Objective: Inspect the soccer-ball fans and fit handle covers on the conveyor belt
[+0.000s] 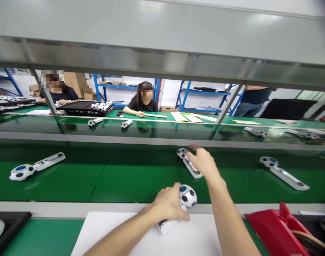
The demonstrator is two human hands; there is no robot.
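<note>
My left hand is wrapped round the handle of a white device with a soccer-ball head, just above a white sheet. Its black-and-white head, with a blue round patch, sticks out past my fingers; part of the handle is covered by my hand. Farther forward, my right hand reaches over a second soccer-ball device lying on the green conveyor belt. The fingers there are apart, close to its head, and whether they touch it is hard to tell. Inner parts show in its handle.
Similar devices lie on the belt at left and right. A red bin stands at lower right, a black tray at lower left. Metal posts and an overhead panel frame the line. Co-workers are across it.
</note>
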